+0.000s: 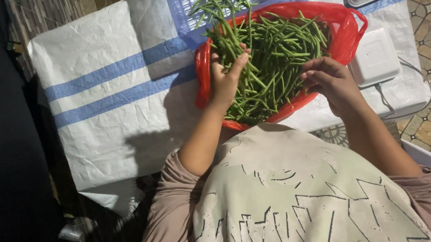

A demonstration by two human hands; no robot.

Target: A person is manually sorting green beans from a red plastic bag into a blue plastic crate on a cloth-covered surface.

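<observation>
Long green beans (272, 57), thin and stringy, lie heaped in a red plastic bag (346, 32) in front of the person. The left hand (225, 80) rests on the pile's left side, its fingers (239, 63) loosely curled into the beans; whether they pinch any I cannot tell. The right hand (330, 81) sits at the pile's right edge, fingers (312, 77) bent inward over a few pods. Just behind the bag stands a pale blue plastic crate (188, 2) with more beans trailing out. Two white foam trays (375, 58) lie to the right, all on a white woven sack with blue stripes (113, 94).
</observation>
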